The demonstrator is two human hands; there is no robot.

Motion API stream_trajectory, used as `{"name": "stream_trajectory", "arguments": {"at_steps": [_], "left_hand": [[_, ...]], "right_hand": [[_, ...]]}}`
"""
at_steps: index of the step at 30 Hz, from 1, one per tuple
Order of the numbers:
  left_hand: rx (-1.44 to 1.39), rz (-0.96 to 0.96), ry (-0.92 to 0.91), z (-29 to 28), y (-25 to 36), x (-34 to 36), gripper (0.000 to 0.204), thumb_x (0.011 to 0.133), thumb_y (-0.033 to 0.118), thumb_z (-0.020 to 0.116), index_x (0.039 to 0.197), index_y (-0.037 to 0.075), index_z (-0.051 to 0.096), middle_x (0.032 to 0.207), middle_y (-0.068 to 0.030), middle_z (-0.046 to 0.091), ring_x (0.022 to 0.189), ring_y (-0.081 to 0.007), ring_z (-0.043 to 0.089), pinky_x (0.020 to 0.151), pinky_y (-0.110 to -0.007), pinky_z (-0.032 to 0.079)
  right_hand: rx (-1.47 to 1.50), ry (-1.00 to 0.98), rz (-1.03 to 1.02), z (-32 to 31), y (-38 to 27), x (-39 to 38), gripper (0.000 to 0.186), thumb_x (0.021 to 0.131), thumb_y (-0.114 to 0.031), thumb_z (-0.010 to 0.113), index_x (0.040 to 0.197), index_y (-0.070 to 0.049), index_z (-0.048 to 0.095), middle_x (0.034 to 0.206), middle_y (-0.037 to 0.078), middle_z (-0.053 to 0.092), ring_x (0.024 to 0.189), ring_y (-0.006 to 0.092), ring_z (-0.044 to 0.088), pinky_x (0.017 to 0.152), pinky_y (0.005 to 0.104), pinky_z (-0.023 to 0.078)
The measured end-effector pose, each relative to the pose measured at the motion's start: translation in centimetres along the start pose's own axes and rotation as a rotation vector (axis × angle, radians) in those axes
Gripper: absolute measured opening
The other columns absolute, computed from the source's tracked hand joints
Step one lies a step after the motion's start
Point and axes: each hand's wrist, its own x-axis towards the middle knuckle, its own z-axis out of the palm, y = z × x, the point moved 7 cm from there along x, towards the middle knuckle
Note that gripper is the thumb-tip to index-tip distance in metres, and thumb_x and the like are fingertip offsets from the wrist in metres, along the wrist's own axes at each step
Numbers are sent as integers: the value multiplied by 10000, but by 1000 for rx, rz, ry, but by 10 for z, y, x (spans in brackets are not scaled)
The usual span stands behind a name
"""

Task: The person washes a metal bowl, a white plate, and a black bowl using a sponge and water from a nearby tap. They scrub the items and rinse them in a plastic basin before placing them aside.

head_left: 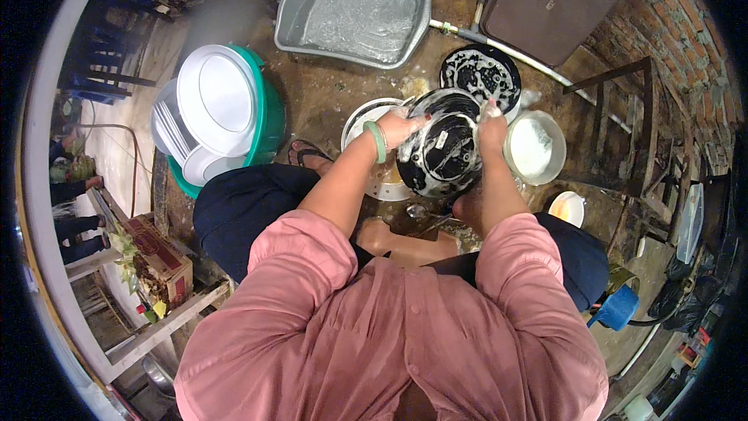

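Note:
My left hand (397,126), with a pale green bangle at the wrist, grips a soapy black round tray (450,157) by its left rim. My right hand (491,126) holds its right side, with white suds over the fingers; whether anything else is in them cannot be made out. The tray is tilted above a white perforated basin (386,191), partly hidden by it and my arm. Another foam-covered black round tray (475,66) lies just behind. To the right stands a pale bucket (536,146) with white foamy contents, and a small white bowl (566,210) sits nearer me.
A grey tub (351,19) of water lies ahead. A green tub (265,125) of white plates is at left. A metal frame (647,132) and brick wall (686,31) line the right, with a blue dipper (615,308) below. Another person's legs (78,245) show far left.

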Motion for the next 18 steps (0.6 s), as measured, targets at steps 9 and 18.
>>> {"name": "stream_trajectory", "arguments": {"at_steps": [9,18], "left_hand": [[200,98,180,-11,-12,18,356,809,234,546,1035,-40,543,966,-139,595,834,-165,524,796,-265,385],[-331,-55,835,-71,-40,19,383,867,265,385,813,-60,581,829,-220,592,807,-290,565,705,-355,410]], "right_hand": [[149,-175,-365,34,-59,-35,323,827,-318,476,934,-35,589,809,210,593,783,359,570,662,379,450],[-89,42,-908,46,-64,-125,352,770,-190,483,1111,-114,523,1126,119,515,985,319,511,828,354,418]]}}
